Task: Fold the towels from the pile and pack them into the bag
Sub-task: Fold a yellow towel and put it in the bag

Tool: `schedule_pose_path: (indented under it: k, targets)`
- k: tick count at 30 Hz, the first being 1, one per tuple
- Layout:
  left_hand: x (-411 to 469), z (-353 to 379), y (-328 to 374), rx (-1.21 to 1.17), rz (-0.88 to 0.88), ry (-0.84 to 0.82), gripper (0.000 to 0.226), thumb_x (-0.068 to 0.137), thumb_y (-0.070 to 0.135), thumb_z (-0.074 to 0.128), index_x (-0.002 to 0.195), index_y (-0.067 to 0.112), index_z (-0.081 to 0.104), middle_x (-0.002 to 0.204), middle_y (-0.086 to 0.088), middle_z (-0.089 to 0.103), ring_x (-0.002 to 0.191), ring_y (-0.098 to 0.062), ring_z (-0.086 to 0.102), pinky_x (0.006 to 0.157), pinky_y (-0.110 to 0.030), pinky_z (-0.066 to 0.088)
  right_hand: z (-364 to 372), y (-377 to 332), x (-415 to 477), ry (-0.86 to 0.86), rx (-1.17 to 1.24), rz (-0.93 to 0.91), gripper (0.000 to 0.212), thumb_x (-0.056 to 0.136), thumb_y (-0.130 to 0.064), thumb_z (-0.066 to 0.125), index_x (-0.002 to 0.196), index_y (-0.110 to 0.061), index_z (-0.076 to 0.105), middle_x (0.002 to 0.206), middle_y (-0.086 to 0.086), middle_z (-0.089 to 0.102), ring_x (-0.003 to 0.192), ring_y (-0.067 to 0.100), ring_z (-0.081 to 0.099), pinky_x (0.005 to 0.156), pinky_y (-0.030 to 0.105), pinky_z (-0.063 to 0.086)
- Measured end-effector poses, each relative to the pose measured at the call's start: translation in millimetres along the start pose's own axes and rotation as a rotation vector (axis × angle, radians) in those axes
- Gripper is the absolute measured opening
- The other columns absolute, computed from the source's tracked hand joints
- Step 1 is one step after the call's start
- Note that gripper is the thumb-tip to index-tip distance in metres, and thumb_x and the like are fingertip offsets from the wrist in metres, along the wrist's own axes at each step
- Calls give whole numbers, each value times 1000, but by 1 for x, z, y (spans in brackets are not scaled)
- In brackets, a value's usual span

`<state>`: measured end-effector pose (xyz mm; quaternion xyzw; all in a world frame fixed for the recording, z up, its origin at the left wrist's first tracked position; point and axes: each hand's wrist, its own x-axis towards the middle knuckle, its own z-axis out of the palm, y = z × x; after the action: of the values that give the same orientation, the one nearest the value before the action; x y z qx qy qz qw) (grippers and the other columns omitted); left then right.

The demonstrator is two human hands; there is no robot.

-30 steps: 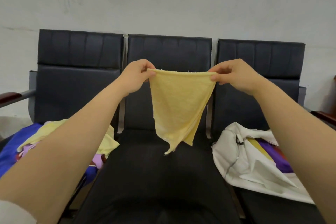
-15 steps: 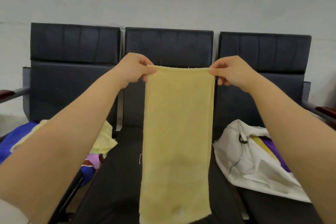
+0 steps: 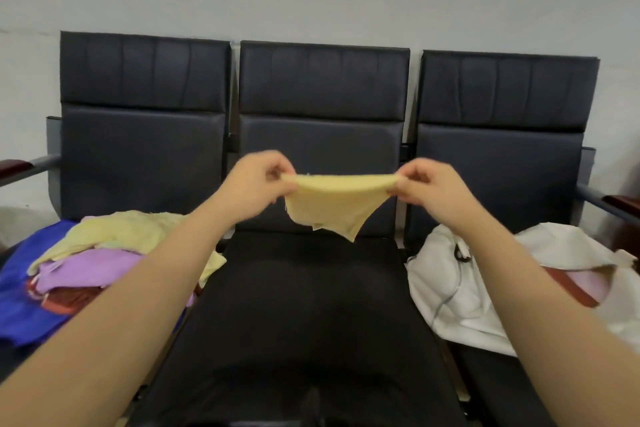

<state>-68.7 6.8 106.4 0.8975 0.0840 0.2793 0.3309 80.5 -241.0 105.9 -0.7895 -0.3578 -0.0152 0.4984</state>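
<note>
The small pale-yellow terry towel (image 3: pixel 329 204) hung in the air over the middle black padded seat (image 3: pixel 304 305), stretched between the left hand (image 3: pixel 258 180) and the right hand (image 3: pixel 429 189). The hands were apart, each pinching an upper corner. It looked light, soft and limp, sagging to a point; blur left it unclear whether it was doubled. Corner pinches should hold it, and it should squash easily into the white fabric bag (image 3: pixel 450 288).

Pale yellow towel (image 3: pixel 334 204), white bag (image 3: pixel 446 288), black seats (image 3: pixel 304 305)
</note>
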Motion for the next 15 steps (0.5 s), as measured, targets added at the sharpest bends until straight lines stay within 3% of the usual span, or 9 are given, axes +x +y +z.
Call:
schedule_pose_path:
  k: [3, 7, 10, 12, 15]
  targets:
    - [-65, 35, -43, 100, -62, -352, 16, 79, 15, 75, 79, 26, 64, 71, 11, 61, 64, 1, 57, 61, -13, 43, 25, 46, -55, -225, -123, 97, 5, 85, -15, 71, 88, -12, 70, 88, 1, 72, 87, 16, 68, 81, 33, 56]
    - [-137, 89, -90, 282, -132, -736, 24, 81, 22, 71, 74, 37, 53, 78, 17, 54, 73, -1, 52, 62, -15, 38, 70, 96, -118, -648, -377, 204, 16, 82, -20, 72, 74, -30, 64, 79, -10, 66, 81, 9, 65, 73, 20, 50]
    - [-175, 107, -99, 291, -174, -821, 12, 85, 25, 66, 92, 31, 59, 91, 14, 55, 81, -2, 53, 69, -16, 43, 93, 120, -157, -775, -396, 260, 17, 82, -18, 68, 75, -33, 62, 86, -11, 63, 83, 6, 62, 71, 14, 47]
    - [-190, 109, -98, 289, -153, -803, 20, 86, 28, 66, 104, 32, 62, 101, 18, 54, 89, -2, 54, 80, -20, 48, 96, 125, -173, -742, -368, 264, 13, 81, -18, 67, 77, -30, 63, 89, -12, 59, 78, 4, 56, 69, 13, 46]
    - [-200, 105, -102, 332, -58, -765, 17, 88, 29, 64, 104, 33, 65, 102, 23, 48, 97, 1, 50, 91, -23, 45, 90, 129, -180, -682, -355, 205, 12, 81, -19, 67, 81, -30, 65, 95, -13, 59, 86, 3, 57, 76, 13, 46]
